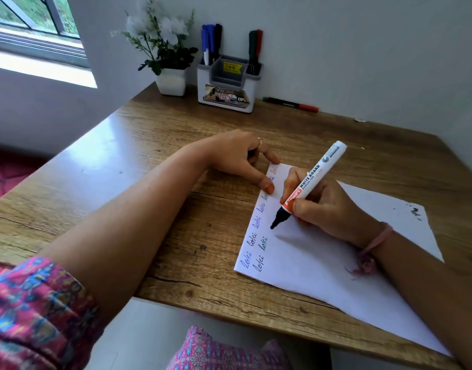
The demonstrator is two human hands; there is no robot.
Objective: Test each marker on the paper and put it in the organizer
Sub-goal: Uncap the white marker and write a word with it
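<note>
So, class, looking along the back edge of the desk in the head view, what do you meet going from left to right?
White pot of flowers → organizer holding blue and black markers on its left side, green and red markers on its right → red-capped marker lying flat on the desk.

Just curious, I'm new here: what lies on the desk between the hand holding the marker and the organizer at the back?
In the head view, only bare wooden desk lies between the right hand and the organizer.
</note>
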